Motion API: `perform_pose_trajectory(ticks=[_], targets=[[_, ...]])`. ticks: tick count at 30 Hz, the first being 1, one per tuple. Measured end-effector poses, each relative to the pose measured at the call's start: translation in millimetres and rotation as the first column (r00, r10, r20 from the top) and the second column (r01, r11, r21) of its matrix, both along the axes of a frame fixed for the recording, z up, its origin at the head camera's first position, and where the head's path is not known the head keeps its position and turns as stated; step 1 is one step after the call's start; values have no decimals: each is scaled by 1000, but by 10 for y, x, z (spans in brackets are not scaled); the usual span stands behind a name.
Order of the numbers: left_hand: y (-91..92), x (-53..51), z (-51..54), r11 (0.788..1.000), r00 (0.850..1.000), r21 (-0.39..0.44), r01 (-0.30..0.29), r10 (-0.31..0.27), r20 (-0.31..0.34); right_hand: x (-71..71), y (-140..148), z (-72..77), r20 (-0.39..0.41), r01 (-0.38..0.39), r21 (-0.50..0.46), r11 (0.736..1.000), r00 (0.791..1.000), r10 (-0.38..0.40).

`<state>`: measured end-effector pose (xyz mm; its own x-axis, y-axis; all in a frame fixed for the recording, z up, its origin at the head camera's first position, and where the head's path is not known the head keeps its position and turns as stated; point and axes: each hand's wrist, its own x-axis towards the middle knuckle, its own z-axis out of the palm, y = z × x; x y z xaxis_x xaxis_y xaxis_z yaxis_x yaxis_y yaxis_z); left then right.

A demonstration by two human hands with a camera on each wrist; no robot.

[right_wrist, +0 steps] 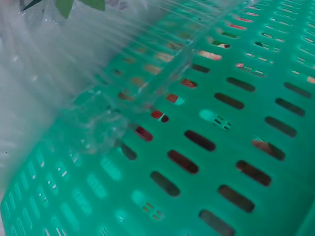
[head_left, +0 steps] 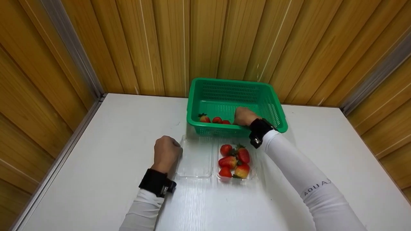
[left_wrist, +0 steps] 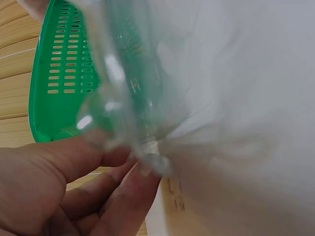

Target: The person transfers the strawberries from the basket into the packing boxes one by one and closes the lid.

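Note:
A clear plastic clamshell box lies unfolded in front of the green basket [head_left: 236,81]. Several strawberries [head_left: 228,162] fill its right half, while its left half, the lid [head_left: 196,160], holds nothing. My left hand [head_left: 167,152] is at the lid's left edge. In the left wrist view, that hand [left_wrist: 74,172] pinches the edge of the clear plastic [left_wrist: 115,69] between thumb and fingers. My right hand [head_left: 244,116] reaches down inside the basket's front right part, near several strawberries [head_left: 217,120]. Its fingers are hidden, and the right wrist view shows only the basket's slotted side [right_wrist: 197,152] and clear plastic.
The white table [head_left: 102,160] carries the basket and the box. Behind the basket rises a wood-grain panel wall [head_left: 205,41], with similar walls on the left and right. The basket's raised front rim stands between the box and the strawberries inside.

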<state>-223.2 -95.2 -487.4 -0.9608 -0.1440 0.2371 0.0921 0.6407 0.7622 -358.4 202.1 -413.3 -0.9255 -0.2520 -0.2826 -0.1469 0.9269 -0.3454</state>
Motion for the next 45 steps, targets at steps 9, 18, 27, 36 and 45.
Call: perform_pose_trajectory(ticks=[9, 18, 27, 36, 45], targets=[[22, 1, 15, 1000, 1000, -10, 2, -2, 0, -41, 11, -36, 26, 30, -5, 1000, 999, -30], [35, 22, 47, 1000, 1000, -29, 13, -13, 8, -220, 98, -216, 13, 20, 9, 1000, 1000, -20], [39, 20, 44, 1000, 1000, -19, 20, -20, -10, -406, 184, -363, 27, 47, 68, 997, 998, -49], [37, 17, 30, 999, 999, -22, 25, -26, -30, 116, -11, 106, 3, 40, 32, 999, 999, -40], [55, 13, 34, 1000, 1000, -9, 24, -24, -14, 120, -36, 111, 0, 46, 95, 994, 999, -46]])
